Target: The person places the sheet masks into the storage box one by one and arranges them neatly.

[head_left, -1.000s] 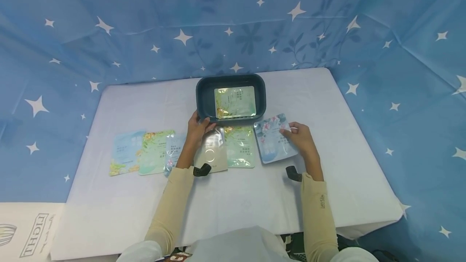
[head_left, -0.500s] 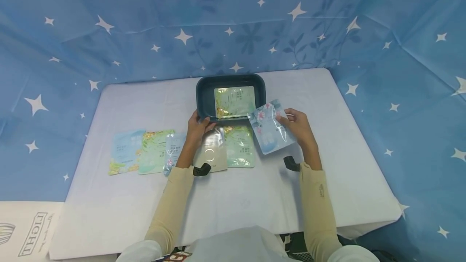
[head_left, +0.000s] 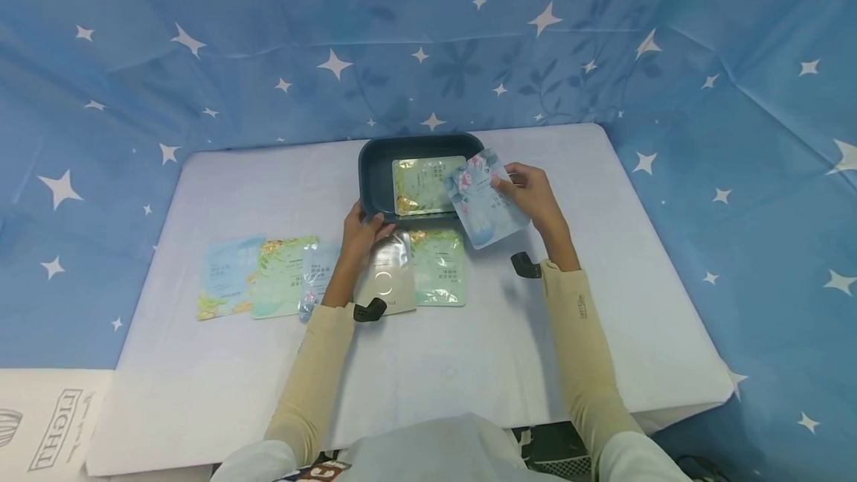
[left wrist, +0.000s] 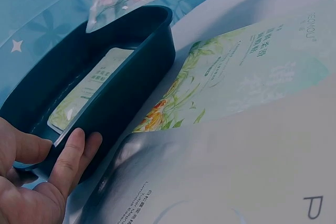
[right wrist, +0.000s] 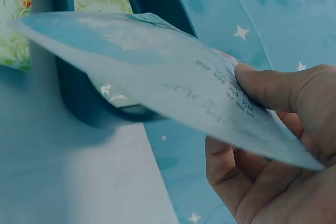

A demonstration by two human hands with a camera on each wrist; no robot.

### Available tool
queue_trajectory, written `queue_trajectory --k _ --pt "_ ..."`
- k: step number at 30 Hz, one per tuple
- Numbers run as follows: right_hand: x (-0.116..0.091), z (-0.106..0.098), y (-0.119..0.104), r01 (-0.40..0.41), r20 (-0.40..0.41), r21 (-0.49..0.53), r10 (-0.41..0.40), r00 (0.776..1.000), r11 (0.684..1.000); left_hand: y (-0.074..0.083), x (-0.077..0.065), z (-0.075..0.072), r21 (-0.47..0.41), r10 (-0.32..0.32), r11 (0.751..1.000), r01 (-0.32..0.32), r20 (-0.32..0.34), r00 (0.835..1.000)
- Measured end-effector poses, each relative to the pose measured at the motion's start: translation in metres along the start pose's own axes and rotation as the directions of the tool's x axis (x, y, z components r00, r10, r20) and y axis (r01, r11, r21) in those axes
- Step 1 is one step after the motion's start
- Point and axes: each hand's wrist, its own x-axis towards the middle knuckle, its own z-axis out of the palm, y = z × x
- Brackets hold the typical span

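A blue floral sheet mask packet (head_left: pixel 483 199) is pinched by my right hand (head_left: pixel 533 195), thumb on its printed face and fingers behind. It hangs tilted over the right front corner of the dark teal tray (head_left: pixel 375 177). Inside that tray lies a green packet (head_left: pixel 423 186). With my left hand (head_left: pixel 361 236) I grip the tray's front left rim; in the left wrist view the thumb (left wrist: pixel 31 148) is inside the wall and the fingers lie outside. A beige packet (head_left: pixel 387 277) lies just beside the left hand, partly under its wrist.
Right of the beige packet lies another green packet (head_left: pixel 438 270). Further left are a small blue packet (head_left: pixel 315 274), partly hidden by the left arm, a green one (head_left: pixel 281 281) and a light blue one (head_left: pixel 230 277). A starry blue curtain (head_left: pixel 428 36) stands behind the white table (head_left: pixel 455 378).
My right hand has carried the blue floral packet up and leftward from beside the tray to over its right front corner. The left hand keeps its grip on the rim.
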Motion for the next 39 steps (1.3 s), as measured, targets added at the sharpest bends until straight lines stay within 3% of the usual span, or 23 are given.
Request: queue_trajectory --k 6,11,15,26,32,39 --pt "0.017 0.01 -0.013 0.147 0.036 -0.094 -0.144 0.989 0.985 0.001 0.0 0.0 -0.008 -0.007 1.0 0.007 0.001 1.0" --pt "0.027 0.019 -0.027 0.266 0.051 -0.218 -0.261 0.964 0.939 0.005 -0.002 0.002 0.004 -0.026 1.0 0.026 0.004 1.0" --pt "0.032 0.025 -0.034 0.312 0.063 -0.284 -0.307 0.95 0.907 0.011 -0.006 0.005 0.005 -0.03 1.0 0.03 0.021 0.999" --pt "0.043 0.038 -0.041 0.297 0.084 -0.409 -0.289 0.954 0.863 0.009 -0.004 0.002 -0.004 -0.024 1.0 0.024 0.021 0.999" --pt "0.046 0.046 -0.049 0.29 0.104 -0.485 -0.275 0.956 0.825 0.001 0.002 -0.001 -0.015 -0.02 1.0 0.02 0.002 1.0" --pt "0.049 0.052 -0.058 0.337 0.153 -0.552 -0.304 0.94 0.763 0.0 0.002 -0.001 -0.007 -0.021 1.0 0.021 -0.011 1.0"
